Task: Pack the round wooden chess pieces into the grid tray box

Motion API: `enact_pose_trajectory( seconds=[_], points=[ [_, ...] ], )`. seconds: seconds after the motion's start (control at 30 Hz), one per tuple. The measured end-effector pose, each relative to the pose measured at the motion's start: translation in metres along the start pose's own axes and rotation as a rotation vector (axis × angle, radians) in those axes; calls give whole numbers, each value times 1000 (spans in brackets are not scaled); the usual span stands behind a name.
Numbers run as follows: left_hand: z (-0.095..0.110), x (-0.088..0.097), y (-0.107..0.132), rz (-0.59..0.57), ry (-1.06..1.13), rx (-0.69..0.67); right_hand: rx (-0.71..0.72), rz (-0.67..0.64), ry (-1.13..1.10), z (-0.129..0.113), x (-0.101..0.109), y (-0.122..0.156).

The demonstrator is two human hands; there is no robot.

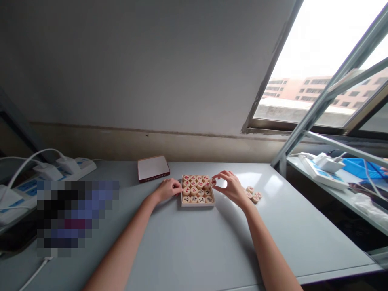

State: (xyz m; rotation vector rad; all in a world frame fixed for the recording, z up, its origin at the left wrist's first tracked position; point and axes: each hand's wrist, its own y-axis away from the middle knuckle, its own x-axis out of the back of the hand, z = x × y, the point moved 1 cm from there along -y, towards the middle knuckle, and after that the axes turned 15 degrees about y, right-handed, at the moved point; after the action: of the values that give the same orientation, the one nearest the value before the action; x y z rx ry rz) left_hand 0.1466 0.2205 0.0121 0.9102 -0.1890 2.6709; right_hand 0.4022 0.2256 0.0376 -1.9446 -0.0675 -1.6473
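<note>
From where I stand, the grey table (182, 250) runs back toward the wall (169, 81). On it sits a shallow box (198, 205), its rows of round pieces (194, 192) lettering-up, perhaps so each can be read. Loose pieces (256, 197) lie just right of the right hand (232, 188), within easy reach, I'd judge. That hand's grip is a rounded pinch, thumb and forefinger closed on one wooden disc (213, 182) at the box's right rim. The left hand (166, 190) curls at the opposite side, seemingly steadying it; whether it pinches, I can't tell. Farther back lies the lid (153, 169), pale face showing.
</note>
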Motion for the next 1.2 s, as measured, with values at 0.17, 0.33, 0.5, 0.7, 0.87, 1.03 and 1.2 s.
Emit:
enact_pose_trajectory(
  seconds=[0.17,0.33,0.5,0.7,0.87,1.03,1.2],
  points=[
    [2,1,1,0,-4,-19,149,-80,-173,-21,1,1],
    [4,1,1,9,-13,-16,159,-142,-178,-28,-3,1],
    [6,0,1,0,-30,-14,134,-164,-156,-31,-2,1],
    [5,1,2,-2,-38,-17,140,-152,-195,-24,3,-1],
    [6,-1,3,20,-68,-9,-83,-28,121,11,20,6],
    [6,-3,4,27,-85,-11,-340,-263,462,36,21,20],
    [3,-3,2,19,-89,-7,-381,-380,400,39,15,26]
  ],
)
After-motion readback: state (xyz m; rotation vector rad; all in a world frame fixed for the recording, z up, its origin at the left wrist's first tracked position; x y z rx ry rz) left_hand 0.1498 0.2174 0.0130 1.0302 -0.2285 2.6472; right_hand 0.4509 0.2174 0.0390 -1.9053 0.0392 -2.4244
